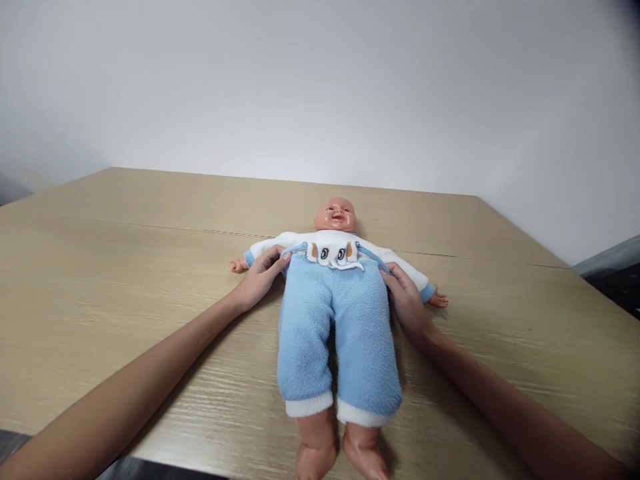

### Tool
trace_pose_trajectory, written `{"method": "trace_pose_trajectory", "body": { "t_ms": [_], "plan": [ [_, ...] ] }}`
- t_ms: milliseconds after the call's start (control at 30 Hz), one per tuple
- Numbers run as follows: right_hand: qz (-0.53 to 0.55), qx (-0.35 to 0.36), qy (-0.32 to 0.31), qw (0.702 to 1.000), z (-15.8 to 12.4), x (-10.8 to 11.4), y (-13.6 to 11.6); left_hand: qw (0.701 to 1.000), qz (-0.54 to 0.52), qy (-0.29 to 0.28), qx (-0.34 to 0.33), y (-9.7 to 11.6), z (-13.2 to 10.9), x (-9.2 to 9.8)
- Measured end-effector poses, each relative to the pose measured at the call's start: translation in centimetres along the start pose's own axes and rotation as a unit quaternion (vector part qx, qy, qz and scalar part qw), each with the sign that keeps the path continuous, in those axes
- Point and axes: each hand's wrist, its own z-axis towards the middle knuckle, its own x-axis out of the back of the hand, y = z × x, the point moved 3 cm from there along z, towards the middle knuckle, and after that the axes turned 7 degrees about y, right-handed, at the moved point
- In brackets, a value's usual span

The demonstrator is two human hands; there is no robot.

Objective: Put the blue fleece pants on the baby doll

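Left hand [265, 272] and right hand [406, 297] flank the doll [334, 290], one at each side of its waist, fingertips touching the blue trousers [347, 330]. Fingers curl out of sight under the sides, so I cannot tell whether they clamp the cloth or only rest against it.

Nearest the person are the doll's bare feet [315, 457], then the white-cuffed trouser legs, slightly parted. Its long axis runs straight away from the body, feet near and head far, face up, so it lies between the hands with neither clearly closer. At the waist, the left strap [294, 250] and right strap [371, 257] slant outward from the elephant-face bib [334, 255] to the fingertips. Beyond the grip come the white top [327, 237], its sleeves spread wide, and the head [336, 215]; then bare table [175, 267] and a pale wall [320, 87].
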Motion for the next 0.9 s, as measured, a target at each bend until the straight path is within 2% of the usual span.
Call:
{"method": "trace_pose_trajectory", "body": {
  "t_ms": [133,267,367,467,600,700,800,867,900],
  "plan": [
    [-0.029,0.023,0.003,0.999,-0.2,0.1,-1.1,0.999,-0.003,0.022,-0.034,0.3,-0.3,0.1],
    [-0.04,0.02,0.018,0.999,0.9,0.4,-2.8,0.997,-0.001,0.056,-0.058,0.1,-0.3,0.3],
    [-0.038,0.01,-0.027,0.999,2.7,0.0,-4.9,0.992,-0.006,0.091,-0.085,-0.3,-0.2,0.6],
    [-0.036,0.045,-0.062,0.996,5.0,-1.3,-7.6,0.991,-0.014,0.096,-0.089,-0.7,-0.2,0.5],
    [-0.141,0.153,-0.063,0.976,8.1,-4.9,-10.9,0.989,-0.003,0.096,-0.109,-0.8,-0.4,0.4],
    [-0.275,0.21,-0.172,0.922,10.1,-9.7,-11.8,0.984,0.041,0.102,-0.143,-0.3,-0.8,0.4],
    [-0.365,0.224,-0.353,0.832,11.4,-14.9,-11.2,0.971,0.089,0.108,-0.192,0.6,-1.2,0.5],
    [-0.396,0.244,-0.434,0.771,11.7,-17.8,-10.6,0.961,0.121,0.107,-0.224,1.2,-1.3,0.4],
    [-0.408,0.266,-0.456,0.745,11.6,-19.0,-10.3,0.958,0.132,0.105,-0.233,1.4,-1.4,0.4]
  ]
}}
